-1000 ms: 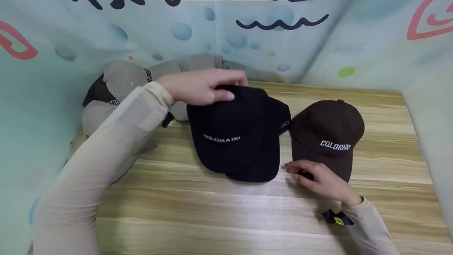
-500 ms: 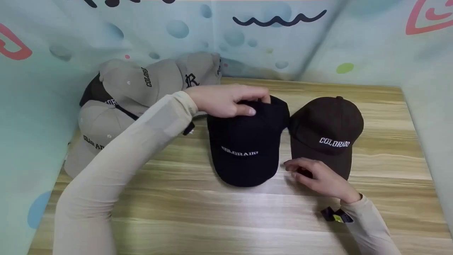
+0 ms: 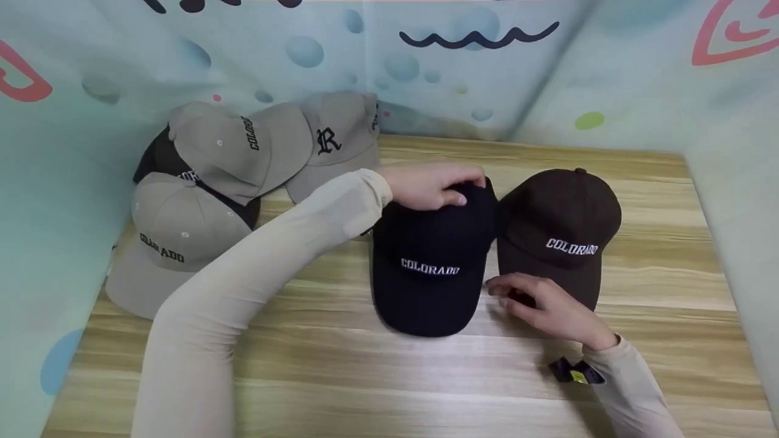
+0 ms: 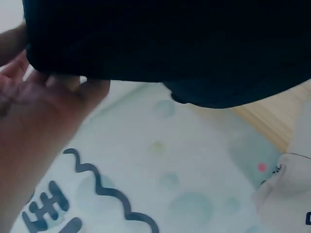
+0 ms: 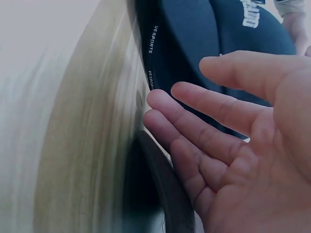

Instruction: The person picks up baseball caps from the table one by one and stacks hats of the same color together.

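A black baseball cap point(image 3: 431, 298) with white COLORADO lettering faces the front, middle of the table. My left hand point(image 3: 435, 185) grips the top of its crown, thumb in front and fingers behind; in the left wrist view the dark cap point(image 4: 160, 43) hides some fingertips. A dark edge of a second cap point(image 3: 490, 188) shows behind its right side, mostly covered. To the right sits a dark brown COLORADO cap point(image 3: 563, 207). My right hand point(image 3: 551, 307) lies at its brim point(image 5: 167, 179), fingers loosely bent, holding nothing.
Several grey caps point(image 3: 243, 146) and a dark one point(image 3: 167, 152) lie heaped at the back left. A grey COLORADO cap point(image 3: 182, 225) lies in front of them. Printed cloth point(image 3: 438, 79) walls the wooden table point(image 3: 365, 389) at the back and sides.
My left hand has carried the black cap rightward and toward the front, over the other black cap, which it now mostly covers. My right hand has stayed in place.
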Tool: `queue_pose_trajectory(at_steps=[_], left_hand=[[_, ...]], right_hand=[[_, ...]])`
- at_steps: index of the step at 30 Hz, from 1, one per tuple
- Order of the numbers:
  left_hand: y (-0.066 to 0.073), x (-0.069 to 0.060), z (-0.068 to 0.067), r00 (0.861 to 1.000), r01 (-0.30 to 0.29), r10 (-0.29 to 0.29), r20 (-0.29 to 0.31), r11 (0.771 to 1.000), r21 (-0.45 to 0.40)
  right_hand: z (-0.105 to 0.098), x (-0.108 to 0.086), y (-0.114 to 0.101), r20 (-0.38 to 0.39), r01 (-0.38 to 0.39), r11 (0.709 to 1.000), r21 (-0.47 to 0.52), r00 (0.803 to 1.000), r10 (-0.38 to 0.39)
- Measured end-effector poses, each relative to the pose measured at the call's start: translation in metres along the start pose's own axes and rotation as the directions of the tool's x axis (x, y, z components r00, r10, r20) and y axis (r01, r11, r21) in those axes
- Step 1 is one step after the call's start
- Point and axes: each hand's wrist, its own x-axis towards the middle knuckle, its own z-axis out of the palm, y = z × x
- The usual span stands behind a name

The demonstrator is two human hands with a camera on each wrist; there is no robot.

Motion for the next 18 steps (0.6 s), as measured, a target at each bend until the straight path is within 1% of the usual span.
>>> queue_pose_trajectory(at_steps=[2, 4, 7, 9, 11, 13, 14, 15, 18], left_hand=[[-0.007, 0.003, 0.003, 0.998, 0.062, -0.061, -0.018, 0.997, 0.041], [-0.015, 0.005, 0.008, 0.991, 0.130, -0.127, -0.039, 0.987, 0.093], [-0.024, 0.006, 0.015, 0.972, 0.231, -0.223, -0.073, 0.963, 0.138], [-0.028, 0.004, 0.019, 0.961, 0.271, -0.258, -0.104, 0.952, 0.139], [-0.029, 0.002, 0.021, 0.955, 0.281, -0.265, -0.136, 0.952, 0.120], [-0.028, -0.001, 0.023, 0.955, 0.267, -0.249, -0.158, 0.958, 0.103], [-0.028, -0.003, 0.025, 0.957, 0.261, -0.244, -0.158, 0.960, 0.099], [-0.027, -0.004, 0.026, 0.959, 0.256, -0.241, -0.150, 0.962, 0.092], [-0.027, -0.007, 0.029, 0.964, 0.262, -0.255, -0.081, 0.960, 0.098]], right_hand=[[0.001, 0.000, 0.001, 0.000, 0.000, 1.000, -0.003, 1.000, 0.000], [0.002, 0.000, 0.001, -0.001, 0.003, 1.000, -0.006, 1.000, -0.003], [0.003, 0.000, 0.002, -0.003, 0.011, 1.000, -0.008, 1.000, -0.011], [0.003, 0.000, 0.002, -0.007, 0.013, 1.000, -0.007, 1.000, -0.013], [0.003, 0.000, 0.001, -0.009, 0.011, 1.000, -0.004, 1.000, -0.011], [0.002, 0.000, 0.001, -0.009, 0.010, 1.000, -0.003, 1.000, -0.010], [0.002, 0.000, 0.001, -0.008, 0.008, 1.000, -0.004, 1.000, -0.008], [0.001, 0.000, 0.001, -0.008, 0.005, 1.000, -0.005, 1.000, -0.005], [0.001, -0.001, 0.002, -0.013, 0.001, 1.000, -0.011, 1.000, -0.001]])
